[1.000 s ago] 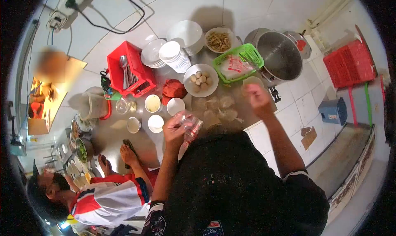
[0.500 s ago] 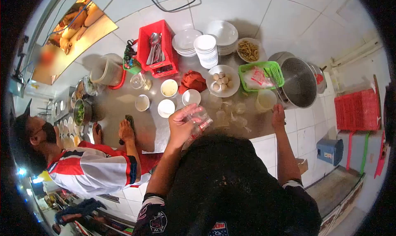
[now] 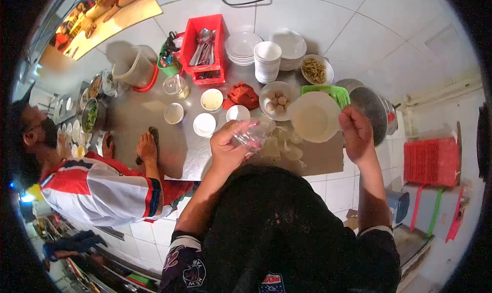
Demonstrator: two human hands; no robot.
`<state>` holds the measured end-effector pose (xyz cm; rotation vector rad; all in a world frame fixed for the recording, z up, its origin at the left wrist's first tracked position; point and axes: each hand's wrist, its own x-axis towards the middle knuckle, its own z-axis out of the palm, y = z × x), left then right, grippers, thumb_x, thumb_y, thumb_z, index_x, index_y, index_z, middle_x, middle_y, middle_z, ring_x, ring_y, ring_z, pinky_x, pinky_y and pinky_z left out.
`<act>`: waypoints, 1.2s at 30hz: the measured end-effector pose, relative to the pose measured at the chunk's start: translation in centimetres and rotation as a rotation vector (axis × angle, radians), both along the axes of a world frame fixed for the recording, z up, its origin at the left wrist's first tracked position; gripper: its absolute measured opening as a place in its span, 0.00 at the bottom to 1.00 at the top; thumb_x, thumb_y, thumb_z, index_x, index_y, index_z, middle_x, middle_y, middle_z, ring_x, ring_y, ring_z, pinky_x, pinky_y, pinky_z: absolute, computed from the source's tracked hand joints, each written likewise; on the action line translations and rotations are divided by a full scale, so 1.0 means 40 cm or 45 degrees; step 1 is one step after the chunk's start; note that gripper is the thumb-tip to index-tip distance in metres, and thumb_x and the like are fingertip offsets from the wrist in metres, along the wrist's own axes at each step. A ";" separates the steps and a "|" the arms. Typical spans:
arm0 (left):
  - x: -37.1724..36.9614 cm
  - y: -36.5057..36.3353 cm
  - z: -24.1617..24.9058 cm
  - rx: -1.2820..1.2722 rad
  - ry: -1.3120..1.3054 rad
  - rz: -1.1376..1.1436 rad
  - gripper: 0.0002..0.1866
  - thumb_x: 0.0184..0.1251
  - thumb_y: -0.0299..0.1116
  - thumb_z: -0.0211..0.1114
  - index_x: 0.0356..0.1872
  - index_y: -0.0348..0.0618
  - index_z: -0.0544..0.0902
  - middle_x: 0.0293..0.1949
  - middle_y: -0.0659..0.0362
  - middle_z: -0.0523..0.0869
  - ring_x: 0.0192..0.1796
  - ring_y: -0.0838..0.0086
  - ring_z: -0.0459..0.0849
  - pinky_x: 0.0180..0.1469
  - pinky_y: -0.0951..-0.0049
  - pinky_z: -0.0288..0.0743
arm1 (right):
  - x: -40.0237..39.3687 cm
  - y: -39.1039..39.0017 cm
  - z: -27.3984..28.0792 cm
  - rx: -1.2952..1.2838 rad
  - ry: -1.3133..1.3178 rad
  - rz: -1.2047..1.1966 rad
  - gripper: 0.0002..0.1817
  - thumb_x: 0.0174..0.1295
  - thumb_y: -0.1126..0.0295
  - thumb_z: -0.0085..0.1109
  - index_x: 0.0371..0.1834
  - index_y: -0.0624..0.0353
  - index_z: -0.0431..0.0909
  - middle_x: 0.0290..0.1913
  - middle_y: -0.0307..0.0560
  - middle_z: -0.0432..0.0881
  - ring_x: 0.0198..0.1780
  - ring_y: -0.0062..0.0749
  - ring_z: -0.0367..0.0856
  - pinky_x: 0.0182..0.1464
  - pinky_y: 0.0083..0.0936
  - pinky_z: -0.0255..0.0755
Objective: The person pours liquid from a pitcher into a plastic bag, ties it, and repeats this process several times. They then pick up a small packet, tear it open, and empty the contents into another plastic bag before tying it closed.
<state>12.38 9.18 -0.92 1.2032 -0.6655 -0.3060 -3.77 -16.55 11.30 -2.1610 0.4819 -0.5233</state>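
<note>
My left hand (image 3: 230,144) is closed around a thin clear plastic bag (image 3: 252,135), which bunches up between the thumb and fingers in front of my chest. My right hand (image 3: 357,131) grips the right side of a round, translucent whitish plastic tub (image 3: 314,117), raised above the counter. The tub hides part of a green basket (image 3: 338,95) and overlaps the edge of a bowl of brownish balls (image 3: 277,103). Below the tub, several clear crumpled plastic bags (image 3: 288,148) lie on the counter. A white bowl (image 3: 238,113) stands just beyond my left hand.
Three more white bowls (image 3: 204,124) stand left on the steel counter (image 3: 138,113). Behind are a red cloth (image 3: 242,95), a red cutlery box (image 3: 209,24), stacked bowls (image 3: 267,62) and a large pot (image 3: 370,106) at right. A co-worker (image 3: 97,185) works at left.
My right hand has moved up and now holds the translucent tub, which has risen off the counter and shifted left. My left hand still has the plastic bag. The view has shifted slightly.
</note>
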 end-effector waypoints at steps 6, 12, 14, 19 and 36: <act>-0.001 0.009 0.047 -0.093 -0.033 0.074 0.31 0.49 0.06 0.65 0.58 0.39 0.83 0.49 0.49 0.87 0.49 0.67 0.87 0.47 0.66 0.88 | 0.114 0.070 0.112 -0.128 0.028 0.388 0.10 0.72 0.68 0.55 0.34 0.62 0.72 0.27 0.43 0.71 0.29 0.29 0.69 0.35 0.26 0.67; -0.006 0.033 0.067 0.045 -0.301 0.306 0.25 0.44 0.11 0.76 0.49 0.36 0.86 0.42 0.54 0.89 0.43 0.69 0.89 0.44 0.71 0.82 | 0.185 0.132 0.189 -0.218 0.185 0.540 0.09 0.69 0.70 0.58 0.32 0.62 0.73 0.24 0.43 0.70 0.27 0.26 0.67 0.32 0.26 0.65; -0.007 0.033 0.060 0.001 -0.230 0.337 0.25 0.42 0.17 0.81 0.47 0.38 0.88 0.39 0.56 0.89 0.42 0.71 0.89 0.44 0.73 0.79 | 0.203 0.137 0.206 -0.316 0.210 0.608 0.10 0.68 0.70 0.59 0.31 0.62 0.73 0.24 0.44 0.70 0.27 0.24 0.66 0.31 0.25 0.65; -0.016 0.052 0.055 0.004 -0.242 0.305 0.26 0.45 0.21 0.83 0.50 0.39 0.87 0.44 0.55 0.90 0.45 0.71 0.89 0.49 0.72 0.80 | 0.230 0.161 0.231 -0.422 0.277 0.669 0.10 0.67 0.71 0.59 0.30 0.62 0.71 0.24 0.40 0.68 0.28 0.21 0.64 0.32 0.22 0.63; -0.015 0.056 0.037 0.018 -0.174 0.259 0.26 0.48 0.27 0.83 0.52 0.40 0.86 0.49 0.58 0.91 0.50 0.74 0.88 0.53 0.69 0.82 | 0.262 0.235 0.289 -0.657 0.385 0.684 0.10 0.63 0.75 0.60 0.28 0.64 0.69 0.25 0.41 0.67 0.27 0.23 0.63 0.32 0.22 0.62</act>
